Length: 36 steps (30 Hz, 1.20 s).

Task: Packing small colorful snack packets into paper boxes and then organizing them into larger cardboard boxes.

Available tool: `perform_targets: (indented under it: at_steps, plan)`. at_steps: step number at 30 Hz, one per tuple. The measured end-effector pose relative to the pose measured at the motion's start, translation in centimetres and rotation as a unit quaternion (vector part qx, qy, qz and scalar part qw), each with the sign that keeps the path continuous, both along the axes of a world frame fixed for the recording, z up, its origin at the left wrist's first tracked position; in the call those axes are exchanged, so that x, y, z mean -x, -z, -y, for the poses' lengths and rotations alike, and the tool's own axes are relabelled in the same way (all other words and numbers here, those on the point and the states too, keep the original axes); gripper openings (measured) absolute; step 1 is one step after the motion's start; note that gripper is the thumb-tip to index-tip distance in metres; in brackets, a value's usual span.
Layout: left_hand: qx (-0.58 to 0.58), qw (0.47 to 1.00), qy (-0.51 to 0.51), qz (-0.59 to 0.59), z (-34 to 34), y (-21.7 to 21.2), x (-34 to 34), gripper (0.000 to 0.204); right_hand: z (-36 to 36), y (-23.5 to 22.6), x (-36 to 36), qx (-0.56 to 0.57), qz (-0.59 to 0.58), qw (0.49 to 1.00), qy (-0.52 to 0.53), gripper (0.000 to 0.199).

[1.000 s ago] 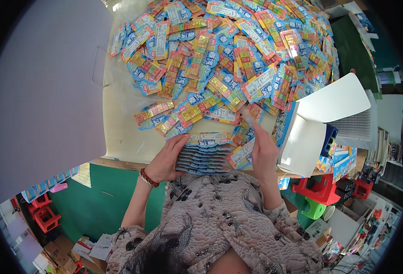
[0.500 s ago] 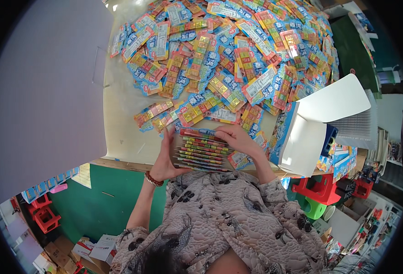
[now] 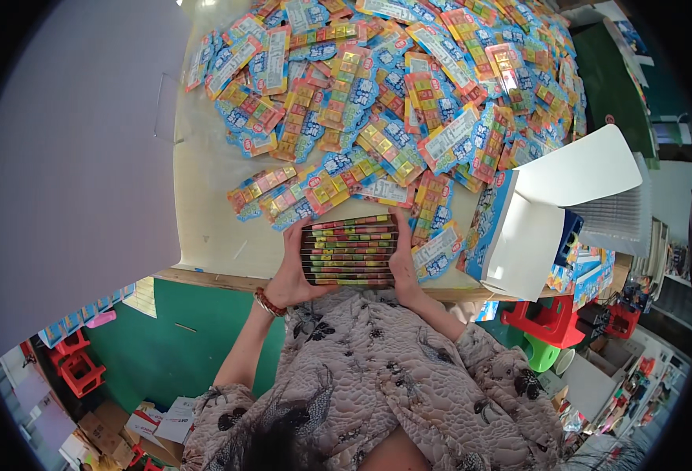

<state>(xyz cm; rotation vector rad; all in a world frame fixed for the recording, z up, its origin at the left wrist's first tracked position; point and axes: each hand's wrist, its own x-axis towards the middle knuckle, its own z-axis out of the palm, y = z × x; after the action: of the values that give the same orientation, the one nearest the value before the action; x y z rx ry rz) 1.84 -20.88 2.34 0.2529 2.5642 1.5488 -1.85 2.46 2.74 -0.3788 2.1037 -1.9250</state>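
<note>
A neat stack of candy blister cards [image 3: 350, 253] stands on edge between my hands at the table's front edge, its card edges lined up in rows. My left hand [image 3: 289, 268] presses on its left side, thumb along the near end. On the right side, my right hand [image 3: 402, 263] grips the same stack. Just beyond lie loose candy blister cards [image 3: 338, 187] with coloured cubes in clear pockets. They run into a large heap of the same cards [image 3: 408, 86]. One card [image 3: 438, 251] rests face down beside my right hand.
An opened display box [image 3: 522, 243] with white flaps stands at the right of the table. A large grey panel [image 3: 79, 149] covers the left side. Red stools [image 3: 546, 322] and a green stool [image 3: 540, 353] are below the right edge. A cardboard box [image 3: 161, 428] sits at lower left.
My right hand has moved from the stack's far corner down to its right side. The cards, fanned and uneven before, are now squared up between both hands.
</note>
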Motion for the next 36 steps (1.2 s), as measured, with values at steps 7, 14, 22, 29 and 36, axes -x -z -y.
perform_targets:
  at_steps: [7, 14, 22, 29, 36]
  plan:
    - [0.009, 0.999, -0.049, -0.016, -0.2, -0.1, -1.0, 0.126, -0.7, 0.7, 0.3, 0.038, 0.036, 0.998, -0.027, 0.069]
    - [-0.044, 0.999, -0.005, 0.025, 0.9, -0.6, 0.5, 0.123, -2.3, 0.7, 2.1, 0.115, 0.168, 0.979, -0.022, 0.045]
    - [-0.032, 0.999, -0.003, 0.013, 0.9, -0.8, 0.5, 0.122, -3.0, -0.5, 3.0, 0.119, 0.216, 0.966, -0.072, 0.054]
    - [-0.004, 1.0, 0.003, -0.019, 0.9, -0.3, -0.6, 0.139, -3.0, -0.8, 2.7, 0.066, 0.16, 0.982, -0.077, 0.052]
    - [-0.008, 1.0, 0.014, 0.0, 0.9, -0.3, -0.7, 0.143, -2.0, 0.1, 1.7, -0.117, -0.042, 0.992, -0.028, 0.043]
